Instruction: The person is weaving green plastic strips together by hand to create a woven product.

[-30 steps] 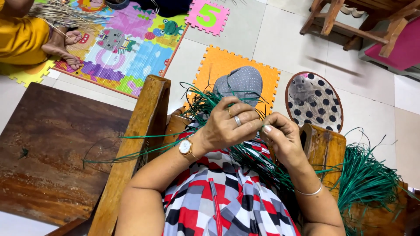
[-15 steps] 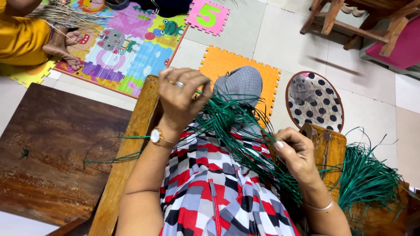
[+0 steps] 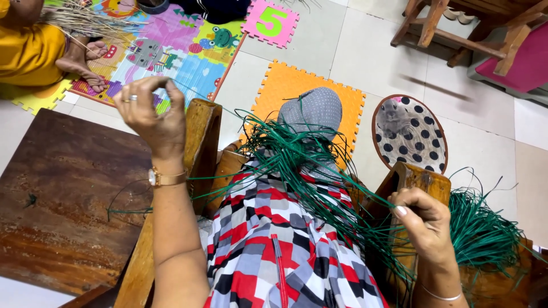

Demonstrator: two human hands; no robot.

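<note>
My left hand (image 3: 149, 114) is raised, fingertips pinched closed on one green strand (image 3: 228, 114). My right hand (image 3: 425, 225), lower, is fisted around the green strand bundle (image 3: 319, 177).

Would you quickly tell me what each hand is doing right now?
Left hand: raised, pinched shut on a green strand.
Right hand: closed on green strands.

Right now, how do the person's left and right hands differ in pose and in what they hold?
The left hand is raised high beside the wooden frame, pinching a single thin green strand; the right hand sits low by the other frame post, closed around a bunch of green strands. The left wrist carries a gold watch, the right a thin bangle. Both grip the same green material.
</note>
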